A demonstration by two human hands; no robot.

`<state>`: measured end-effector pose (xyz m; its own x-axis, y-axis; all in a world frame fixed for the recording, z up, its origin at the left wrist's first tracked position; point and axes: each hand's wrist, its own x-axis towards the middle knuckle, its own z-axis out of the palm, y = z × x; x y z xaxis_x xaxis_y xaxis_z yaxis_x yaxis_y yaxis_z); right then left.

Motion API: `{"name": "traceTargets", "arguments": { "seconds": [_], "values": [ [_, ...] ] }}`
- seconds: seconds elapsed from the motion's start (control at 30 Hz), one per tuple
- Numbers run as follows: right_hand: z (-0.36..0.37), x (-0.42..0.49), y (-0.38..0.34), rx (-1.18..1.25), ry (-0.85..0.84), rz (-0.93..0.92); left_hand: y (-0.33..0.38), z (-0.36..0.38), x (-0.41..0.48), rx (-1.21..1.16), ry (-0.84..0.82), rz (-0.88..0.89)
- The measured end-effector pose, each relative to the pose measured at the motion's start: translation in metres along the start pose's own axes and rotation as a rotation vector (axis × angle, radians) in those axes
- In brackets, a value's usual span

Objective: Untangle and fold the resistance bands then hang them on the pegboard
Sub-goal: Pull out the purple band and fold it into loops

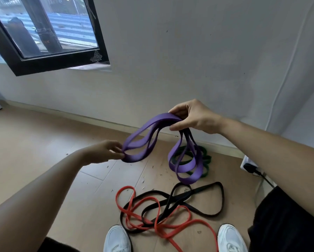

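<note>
A purple resistance band [153, 128], gathered into several loops, hangs in the air between my hands. My right hand [194, 117] grips the bunched middle of the loops at the top, and more loops dangle below it. My left hand [105, 151] pinches the lower left end of the loops. On the wooden floor below lie a red band [158, 226] and a black band [203, 213], tangled through each other. A green band [205, 159] lies on the floor behind the hanging purple loops, near the wall. No pegboard is in view.
My two white shoes [117, 239] stand at the bottom edge, either side of the red band's tail. A white power strip with a black plug [250, 167] sits by the wall on the right. A dark-framed window [48, 33] is at upper left.
</note>
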<state>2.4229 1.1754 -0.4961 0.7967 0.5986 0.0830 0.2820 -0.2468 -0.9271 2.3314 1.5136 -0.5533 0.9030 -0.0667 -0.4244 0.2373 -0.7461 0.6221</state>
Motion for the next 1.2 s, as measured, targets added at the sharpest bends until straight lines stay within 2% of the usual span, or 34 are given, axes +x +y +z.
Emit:
{"name": "traceTargets", "arguments": {
  "seconds": [0.07, 0.2, 0.3, 0.4, 0.5, 0.67, 0.77, 0.9, 1.1, 1.2],
  "values": [
    [0.006, 0.001, -0.001, -0.004, -0.008, -0.004, 0.018, 0.01, 0.001, -0.024, -0.01, 0.073],
    [0.018, 0.004, 0.003, -0.072, -0.056, 0.017, 0.067, 0.029, -0.001, -0.212, 0.051, 0.326],
    [0.024, 0.006, 0.01, -0.078, -0.083, 0.037, 0.091, 0.047, 0.003, -0.186, 0.044, 0.464],
    [0.026, 0.005, 0.018, -0.052, -0.114, 0.041, 0.098, 0.063, 0.01, -0.14, 0.168, 0.519],
    [0.025, 0.003, 0.027, -0.121, -0.131, 0.051, 0.098, 0.068, 0.018, 0.007, 0.32, 0.499],
    [0.025, -0.002, 0.059, -0.191, -0.207, 0.183, 0.094, 0.072, 0.032, 0.109, 0.253, 0.487],
    [0.027, -0.006, 0.086, -0.207, -0.279, 0.244, 0.092, 0.074, 0.041, 0.001, 0.232, 0.459],
    [0.036, 0.002, 0.121, -0.028, -0.215, 0.336, 0.077, 0.085, 0.06, -0.188, 0.195, 0.377],
    [0.068, 0.01, 0.185, 0.068, -0.183, 0.433, 0.036, 0.101, 0.101, -0.461, 0.271, 0.206],
    [0.09, 0.012, 0.222, 0.143, -0.135, 0.497, 0.019, 0.108, 0.128, -0.502, 0.277, 0.144]
  ]
}}
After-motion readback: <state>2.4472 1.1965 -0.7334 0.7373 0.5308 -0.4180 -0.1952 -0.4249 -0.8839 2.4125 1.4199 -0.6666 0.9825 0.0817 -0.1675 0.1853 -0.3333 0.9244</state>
